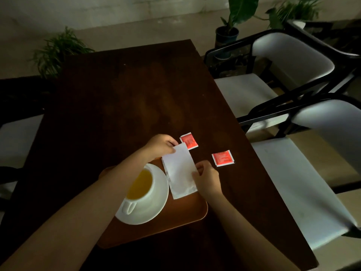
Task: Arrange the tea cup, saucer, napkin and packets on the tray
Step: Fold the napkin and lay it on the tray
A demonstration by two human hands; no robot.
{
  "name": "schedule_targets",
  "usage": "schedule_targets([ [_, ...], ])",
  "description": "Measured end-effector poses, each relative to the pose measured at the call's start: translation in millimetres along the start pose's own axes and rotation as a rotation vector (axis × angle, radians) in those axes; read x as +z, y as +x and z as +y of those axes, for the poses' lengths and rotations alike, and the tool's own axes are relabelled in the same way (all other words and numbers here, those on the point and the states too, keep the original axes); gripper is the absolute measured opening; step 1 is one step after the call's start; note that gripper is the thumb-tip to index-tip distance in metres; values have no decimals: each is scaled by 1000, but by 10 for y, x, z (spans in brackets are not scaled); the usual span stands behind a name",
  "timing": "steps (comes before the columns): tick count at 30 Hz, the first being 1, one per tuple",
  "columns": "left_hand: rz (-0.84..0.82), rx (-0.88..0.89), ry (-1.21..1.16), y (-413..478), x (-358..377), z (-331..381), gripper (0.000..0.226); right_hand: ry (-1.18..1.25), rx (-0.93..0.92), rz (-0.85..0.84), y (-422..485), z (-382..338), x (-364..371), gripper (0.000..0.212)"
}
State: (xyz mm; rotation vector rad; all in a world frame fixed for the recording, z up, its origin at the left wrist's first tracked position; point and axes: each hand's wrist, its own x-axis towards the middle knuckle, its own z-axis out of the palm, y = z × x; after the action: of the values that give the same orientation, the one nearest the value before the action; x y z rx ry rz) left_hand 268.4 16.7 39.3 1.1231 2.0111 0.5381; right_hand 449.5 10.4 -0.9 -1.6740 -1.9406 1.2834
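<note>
Napkin (180,173): held flat over the right part of the tray (195,210), just beside the saucer (156,196).
Long axis: laid from far-left to near-right, its far end pointed toward the nearer red packet (188,141).
Left hand (159,145): far corner is pinched in its grip.
Right hand (205,180): right edge is pinched.
Risk: the full tea cup (140,184) is crossed by the left forearm; tea could be spilled if it is nudged.
Second packet (223,158): left on the tabletop (136,94), off the tray.
</note>
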Motion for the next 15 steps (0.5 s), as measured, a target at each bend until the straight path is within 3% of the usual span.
schedule_targets([
  [5, 16, 67, 178, 57, 135, -56, 34, -144, -44, 70, -99, 22, 147, 21],
  [15, 38, 137, 294, 68, 326, -192, 32, -429, -191, 198, -68, 174, 231, 17],
])
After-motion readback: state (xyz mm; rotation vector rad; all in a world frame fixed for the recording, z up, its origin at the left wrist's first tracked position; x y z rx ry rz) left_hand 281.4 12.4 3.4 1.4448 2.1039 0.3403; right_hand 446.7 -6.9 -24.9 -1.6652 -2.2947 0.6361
